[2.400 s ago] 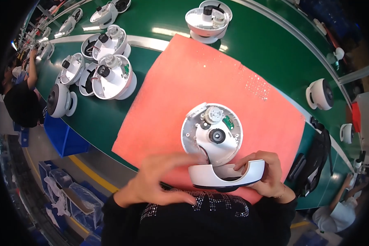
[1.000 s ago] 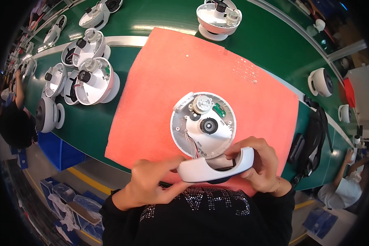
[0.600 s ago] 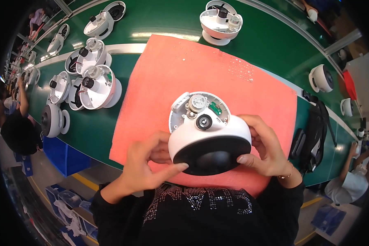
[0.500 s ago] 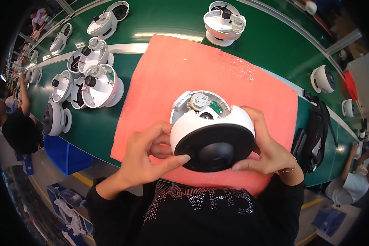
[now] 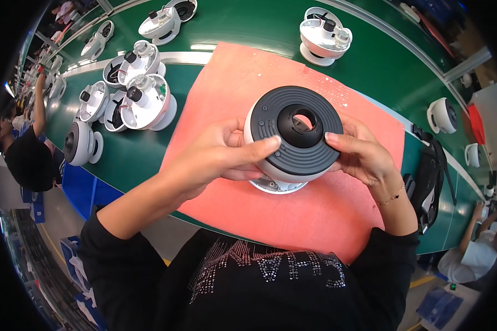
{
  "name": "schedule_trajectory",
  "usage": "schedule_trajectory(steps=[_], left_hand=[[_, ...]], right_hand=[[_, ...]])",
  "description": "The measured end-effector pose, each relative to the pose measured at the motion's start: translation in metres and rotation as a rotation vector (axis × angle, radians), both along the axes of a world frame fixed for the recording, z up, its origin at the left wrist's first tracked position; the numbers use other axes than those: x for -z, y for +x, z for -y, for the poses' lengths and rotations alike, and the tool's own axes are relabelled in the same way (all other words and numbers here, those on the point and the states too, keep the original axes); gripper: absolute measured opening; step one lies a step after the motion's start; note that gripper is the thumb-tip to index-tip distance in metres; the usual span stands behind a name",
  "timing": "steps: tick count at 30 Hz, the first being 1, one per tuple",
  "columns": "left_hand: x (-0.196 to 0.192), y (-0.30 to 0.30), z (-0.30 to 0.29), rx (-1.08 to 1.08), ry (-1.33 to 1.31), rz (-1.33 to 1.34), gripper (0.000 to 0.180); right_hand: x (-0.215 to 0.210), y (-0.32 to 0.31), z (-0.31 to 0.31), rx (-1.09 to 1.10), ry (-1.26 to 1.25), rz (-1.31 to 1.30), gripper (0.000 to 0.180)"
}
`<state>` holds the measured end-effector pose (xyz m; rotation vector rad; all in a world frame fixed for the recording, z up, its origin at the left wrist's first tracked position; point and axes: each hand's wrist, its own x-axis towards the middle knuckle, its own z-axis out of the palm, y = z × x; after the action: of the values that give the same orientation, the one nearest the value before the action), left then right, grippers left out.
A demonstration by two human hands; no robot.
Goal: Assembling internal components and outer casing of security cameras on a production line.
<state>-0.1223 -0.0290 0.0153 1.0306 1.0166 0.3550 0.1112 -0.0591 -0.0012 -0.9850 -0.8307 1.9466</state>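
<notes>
A round white housing with a dark ridged face (image 5: 320, 102) is held over the pink foam mat (image 5: 215, 88). At the centre of that face sits a raised black dome (image 5: 302, 126) with an opening through it. My left hand (image 5: 221, 151) grips the housing's left side, thumb resting on the dark face. On the opposite edge, my right hand (image 5: 367, 151) holds on with its thumb near the dome and its fingers partly hidden behind. Below the near rim shows part of a white rounded piece (image 5: 279, 187) with grey insides.
Several opened white housings (image 5: 149, 105) with motors stand at the left of the green table (image 5: 237, 27). Another opened unit (image 5: 326, 41) is at the back. A closed unit (image 5: 443, 115) and a black bag (image 5: 431, 193) lie at the right. Co-workers sit at both sides.
Both hands have lifted and turned the housing away from me. Its ridged face with the dome now shows, while the smooth black front and the exposed motor are out of sight.
</notes>
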Motion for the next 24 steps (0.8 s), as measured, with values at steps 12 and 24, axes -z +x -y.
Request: schedule_trajectory(steps=[12,24], left_hand=[[0.009,0.0,0.024,-0.048,0.258,0.057,0.046],[0.024,-0.004,0.035,-0.118,0.434,0.107,0.041]], right_hand=[[0.021,-0.022,0.041,0.089,0.525,0.259,0.088],[0.025,-0.032,0.051,0.135,0.57,0.391,0.089]])
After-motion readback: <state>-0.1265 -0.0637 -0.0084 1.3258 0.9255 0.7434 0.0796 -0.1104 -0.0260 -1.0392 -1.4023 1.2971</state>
